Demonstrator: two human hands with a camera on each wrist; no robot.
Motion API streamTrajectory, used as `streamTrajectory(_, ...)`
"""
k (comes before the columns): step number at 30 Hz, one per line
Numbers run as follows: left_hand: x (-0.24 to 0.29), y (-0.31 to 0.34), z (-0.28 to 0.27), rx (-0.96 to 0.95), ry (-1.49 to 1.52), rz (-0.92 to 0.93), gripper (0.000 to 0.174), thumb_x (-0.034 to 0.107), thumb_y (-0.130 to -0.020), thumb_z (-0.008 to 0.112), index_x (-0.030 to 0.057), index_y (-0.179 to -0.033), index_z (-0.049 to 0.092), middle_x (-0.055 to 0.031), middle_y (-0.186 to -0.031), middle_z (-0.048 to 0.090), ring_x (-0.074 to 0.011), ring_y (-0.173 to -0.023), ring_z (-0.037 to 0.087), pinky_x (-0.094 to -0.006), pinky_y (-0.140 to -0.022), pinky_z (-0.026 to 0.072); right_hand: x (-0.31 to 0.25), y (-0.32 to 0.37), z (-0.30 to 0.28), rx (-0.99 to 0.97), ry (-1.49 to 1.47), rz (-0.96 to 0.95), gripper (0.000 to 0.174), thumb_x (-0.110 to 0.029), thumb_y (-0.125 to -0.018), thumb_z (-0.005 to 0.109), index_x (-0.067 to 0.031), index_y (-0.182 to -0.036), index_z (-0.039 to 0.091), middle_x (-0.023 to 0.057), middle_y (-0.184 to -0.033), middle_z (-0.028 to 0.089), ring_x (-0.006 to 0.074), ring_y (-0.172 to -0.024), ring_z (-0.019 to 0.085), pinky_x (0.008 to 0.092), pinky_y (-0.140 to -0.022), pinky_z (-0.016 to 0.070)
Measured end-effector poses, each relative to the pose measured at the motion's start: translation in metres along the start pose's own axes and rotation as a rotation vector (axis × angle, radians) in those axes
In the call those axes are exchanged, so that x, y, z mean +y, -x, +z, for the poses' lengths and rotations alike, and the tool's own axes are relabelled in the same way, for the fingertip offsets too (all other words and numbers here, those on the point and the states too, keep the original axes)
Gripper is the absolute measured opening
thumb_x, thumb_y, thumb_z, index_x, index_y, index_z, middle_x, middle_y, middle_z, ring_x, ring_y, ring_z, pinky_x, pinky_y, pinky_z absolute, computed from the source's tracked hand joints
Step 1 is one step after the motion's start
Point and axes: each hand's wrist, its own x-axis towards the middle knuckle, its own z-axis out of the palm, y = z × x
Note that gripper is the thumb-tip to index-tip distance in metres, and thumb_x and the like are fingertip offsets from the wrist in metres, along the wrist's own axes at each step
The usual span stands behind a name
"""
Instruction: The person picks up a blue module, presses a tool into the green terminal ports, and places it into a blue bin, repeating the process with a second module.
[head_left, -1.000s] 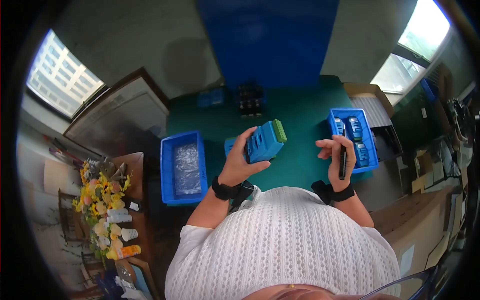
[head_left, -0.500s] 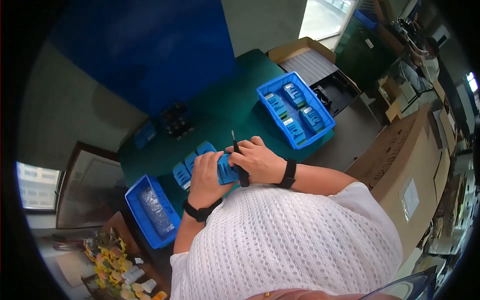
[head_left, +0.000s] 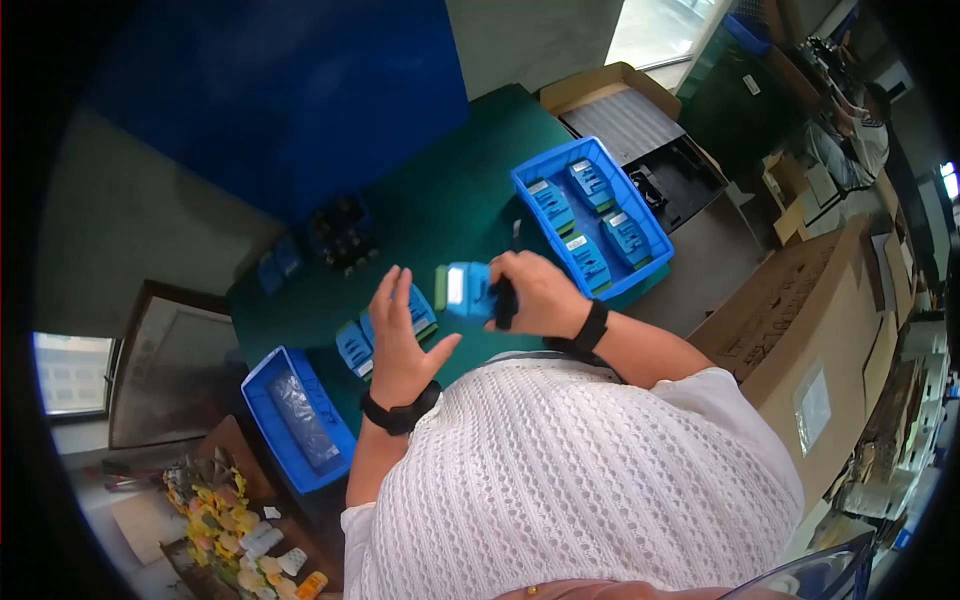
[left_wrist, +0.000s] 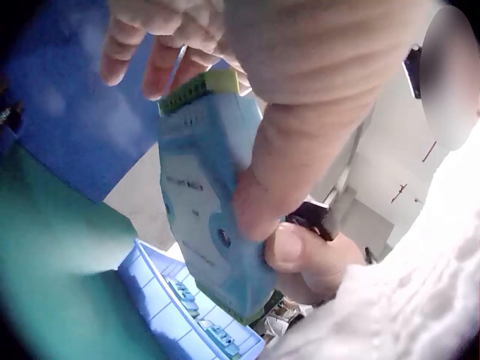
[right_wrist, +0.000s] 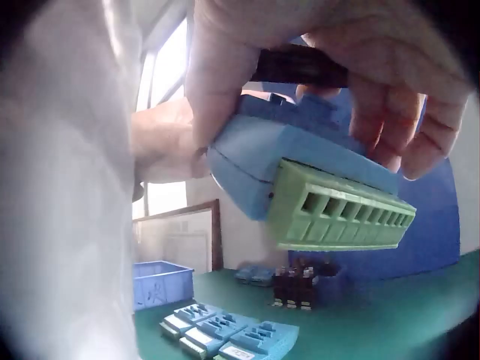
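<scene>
Right bin (head_left: 632, 196): four blue units (head_left: 591, 185). Left bin (head_left: 274, 438): clear plastic (head_left: 302, 415). Right hand (head_left: 541, 296) grips the blue module (head_left: 466, 290) and a black-handled tool (head_left: 505, 303), above the table (head_left: 440, 205); left hand (head_left: 402, 355) open beside it. Only right wrist view shows the terminal openings (right_wrist: 352, 211).

Two large blue bins (head_left: 640, 277), at two and eight o'clock; ten blue modules (head_left: 470, 291), four in the former.

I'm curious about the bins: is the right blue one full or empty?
Partly filled: the right blue bin holds four blue modules, with bare bottom showing between them.
</scene>
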Motion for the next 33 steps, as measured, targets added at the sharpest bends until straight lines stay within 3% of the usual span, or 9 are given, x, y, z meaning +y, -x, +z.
streamTrajectory(11,-0.070,0.090,-0.001,0.153,0.051,-0.465,0.070,0.016,-0.070,0.069,0.0027,-0.130,0.036,-0.0184,-0.135,0.031,-0.0347,-0.125,0.031,-0.0416,-0.104,0.0269,0.114,-0.017,-0.084,0.353,0.494,0.347,0.058,-0.025,-0.051,0.084,-0.0085,-0.095,0.049,0.0170,-0.080,0.058,0.0363,-0.079,0.057,0.0424,-0.071,0.0463)
streamTrajectory(13,-0.073,0.101,-0.001,0.146,0.037,-0.512,0.069,0.017,-0.071,0.068,0.0029,-0.130,0.036,-0.0181,-0.135,0.031,-0.0345,-0.125,0.031,-0.0415,-0.104,0.0271,0.144,-0.028,-0.100,0.340,0.519,0.635,0.058,-0.036,-0.057,0.079,-0.0086,-0.098,0.048,0.0181,-0.088,0.062,0.0347,-0.086,0.059,0.0411,-0.075,0.0480)
streamTrajectory(17,-0.075,0.111,-0.003,0.174,0.017,-0.564,0.067,0.019,-0.073,0.067,0.0034,-0.130,0.036,-0.0178,-0.135,0.031,-0.0344,-0.125,0.031,-0.0417,-0.103,0.0277,0.199,-0.034,-0.098,0.287,0.620,0.758,0.061,-0.042,-0.058,0.077,-0.0093,-0.099,0.046,0.0161,-0.090,0.063,0.0334,-0.089,0.060,0.0401,-0.077,0.0477)
streamTrajectory(22,-0.077,0.116,-0.006,0.217,0.002,-0.589,0.064,0.020,-0.074,0.065,0.0044,-0.130,0.037,-0.0174,-0.134,0.032,-0.0345,-0.124,0.032,-0.0422,-0.103,0.0286,0.207,-0.048,-0.072,0.199,0.802,0.930,0.059,-0.047,-0.060,0.075,-0.0135,-0.100,0.047,0.0107,-0.092,0.063,0.0293,-0.093,0.060,0.0392,-0.079,0.0481)
streamTrajectory(33,-0.080,0.123,-0.006,0.228,0.002,-0.626,0.062,0.018,-0.074,0.065,0.0034,-0.128,0.040,-0.0171,-0.133,0.033,-0.0338,-0.123,0.033,-0.0409,-0.103,0.0287,0.212,-0.054,-0.052,0.125,1.009,0.872,0.053,-0.034,-0.061,0.075,-0.0152,-0.104,0.050,0.0092,-0.099,0.059,0.0272,-0.095,0.058,0.0378,-0.078,0.0454)
